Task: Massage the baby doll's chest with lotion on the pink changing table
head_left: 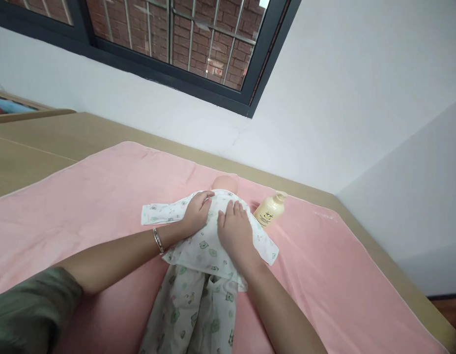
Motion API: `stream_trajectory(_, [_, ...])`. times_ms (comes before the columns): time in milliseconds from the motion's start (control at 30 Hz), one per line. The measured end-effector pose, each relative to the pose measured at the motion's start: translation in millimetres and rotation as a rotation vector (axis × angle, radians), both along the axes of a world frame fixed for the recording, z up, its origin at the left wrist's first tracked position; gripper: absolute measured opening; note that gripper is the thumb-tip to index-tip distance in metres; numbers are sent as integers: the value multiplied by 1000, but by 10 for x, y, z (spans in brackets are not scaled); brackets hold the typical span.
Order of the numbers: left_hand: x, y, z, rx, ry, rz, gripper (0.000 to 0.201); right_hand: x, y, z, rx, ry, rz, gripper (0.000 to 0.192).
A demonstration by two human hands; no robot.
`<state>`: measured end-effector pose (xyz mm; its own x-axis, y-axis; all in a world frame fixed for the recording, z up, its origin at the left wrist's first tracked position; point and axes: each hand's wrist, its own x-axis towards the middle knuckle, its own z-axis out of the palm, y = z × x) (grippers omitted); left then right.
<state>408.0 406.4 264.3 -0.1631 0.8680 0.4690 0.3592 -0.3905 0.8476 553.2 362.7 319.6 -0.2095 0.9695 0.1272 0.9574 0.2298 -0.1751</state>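
Note:
A baby doll in a white long-sleeved top (209, 250) with small green prints lies on a pink blanket (102, 189). Its smooth, bald head (225, 183) shows past the collar, and the sleeves spread to both sides. Matching printed trousers (180, 309) stretch toward me. My left hand (198, 211) rests on the upper left of the top, fingers extended. On the upper right of it, my right hand (236, 233) lies flat, palm down. Neither hand grips anything. Which way the doll faces I cannot tell.
A pale yellow pump bottle (270, 209) lies tilted close by the doll's right-hand sleeve. The blanket covers a wooden surface (40, 147) that meets a white wall (305, 123). Above is a dark-framed window (198, 81) with metal bars outside.

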Motion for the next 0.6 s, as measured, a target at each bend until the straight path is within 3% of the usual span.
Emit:
stream_trajectory(133, [3, 9, -10, -7, -5, -2, 30, -65, -121, -36, 59, -34, 267, 55])
stream_trajectory(233, [7, 18, -18, -6, 1, -2, 30, 16, -8, -36, 19, 41, 351, 54])
stream_trajectory(333, [14, 26, -22, 13, 22, 0, 31, 156, 194, -46, -39, 153, 306, 60])
stream_trajectory(433, [19, 32, -20, 10, 39, 13, 32, 246, 330, -70, -68, 241, 157, 66])
stream_trajectory(600, [17, 30, -8, -2, 60, 13, 32, 212, 302, -58, -41, 233, 68, 62])
